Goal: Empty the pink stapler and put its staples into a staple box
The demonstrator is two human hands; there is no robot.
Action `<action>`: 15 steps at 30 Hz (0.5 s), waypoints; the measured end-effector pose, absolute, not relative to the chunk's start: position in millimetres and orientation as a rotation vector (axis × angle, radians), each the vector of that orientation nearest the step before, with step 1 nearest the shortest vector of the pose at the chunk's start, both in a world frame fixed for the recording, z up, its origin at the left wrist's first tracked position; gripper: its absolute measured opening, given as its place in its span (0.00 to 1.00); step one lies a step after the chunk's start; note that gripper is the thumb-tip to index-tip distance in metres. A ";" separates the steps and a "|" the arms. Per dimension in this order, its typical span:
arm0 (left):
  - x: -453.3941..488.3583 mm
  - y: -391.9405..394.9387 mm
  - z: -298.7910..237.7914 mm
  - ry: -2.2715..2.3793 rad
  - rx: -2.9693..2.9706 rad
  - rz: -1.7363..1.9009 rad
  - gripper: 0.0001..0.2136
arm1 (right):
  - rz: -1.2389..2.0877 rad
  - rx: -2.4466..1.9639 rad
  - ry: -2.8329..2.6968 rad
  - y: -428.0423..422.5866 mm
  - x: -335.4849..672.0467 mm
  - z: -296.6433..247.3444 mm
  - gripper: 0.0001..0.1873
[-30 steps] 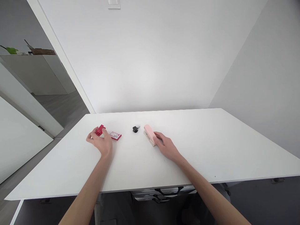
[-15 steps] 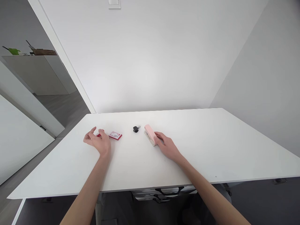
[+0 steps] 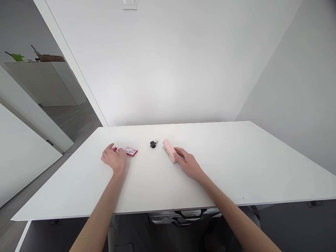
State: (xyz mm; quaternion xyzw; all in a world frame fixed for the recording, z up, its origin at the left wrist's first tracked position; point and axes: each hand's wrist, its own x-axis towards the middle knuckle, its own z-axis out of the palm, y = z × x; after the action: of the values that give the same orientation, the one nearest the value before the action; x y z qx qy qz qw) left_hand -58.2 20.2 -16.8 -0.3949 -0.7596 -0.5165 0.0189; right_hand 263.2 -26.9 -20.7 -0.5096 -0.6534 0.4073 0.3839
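Note:
A pink stapler [image 3: 169,149] lies slanted on the white table, and my right hand [image 3: 188,163] is closed around its near end. Over at the left, my left hand [image 3: 114,159] bends its fingers and thumb around a small red box [image 3: 114,149], mostly covered by the hand. Touching or very near the thumb is a flat red-and-white box [image 3: 130,151] with a printed label. I cannot tell whether the two red parts are joined. A small black staple remover [image 3: 153,144] with a light metal end rests between the labelled box and the stapler.
The white tabletop [image 3: 223,157] meets a plain wall behind it. Below its front edge are drawers with black handles [image 3: 190,214]. A doorway on the left shows a cabinet [image 3: 39,84] with items on top. A dark speck lies near the front right.
My left hand has shifted a little to the right, and its raised, spread fingers have come down and closed around the small red box. My right hand still holds the stapler.

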 end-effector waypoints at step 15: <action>-55.5 18.1 -16.6 -2.424 -1.377 -1.451 0.40 | 1.042 -1.294 -1.657 -26.7 263.9 -22.5 0.23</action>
State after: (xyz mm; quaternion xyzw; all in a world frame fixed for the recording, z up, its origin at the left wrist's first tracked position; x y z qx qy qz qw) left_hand -55.5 18.1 -16.6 -0.4381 -0.7713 -0.4617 -0.0005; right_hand 263.9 -26.7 -22.5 -0.5084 -0.6511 0.4094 0.3873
